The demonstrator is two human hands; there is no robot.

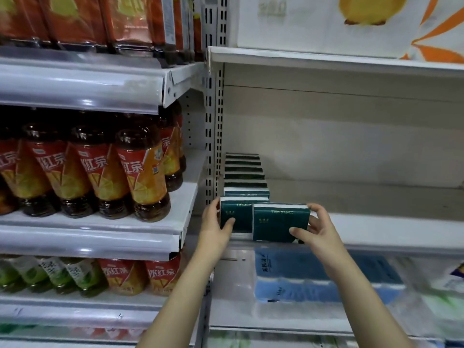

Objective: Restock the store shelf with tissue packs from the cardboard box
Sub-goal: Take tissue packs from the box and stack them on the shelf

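A row of several dark green tissue packs (244, 175) runs front to back along the left side of a white shelf (376, 224). My left hand (217, 228) grips the front pack of that row (238, 214), fingers on its left side and thumb on its face. My right hand (317, 229) holds another dark green pack (277, 222) upright at the shelf's front edge, just right of the row. The cardboard box is out of view.
Bottles of red tea (140, 172) fill the shelves to the left, past a perforated upright (213, 136). Blue wrapped tissue bundles (324, 277) lie on the shelf below. A white and orange package (351, 23) sits on the shelf above.
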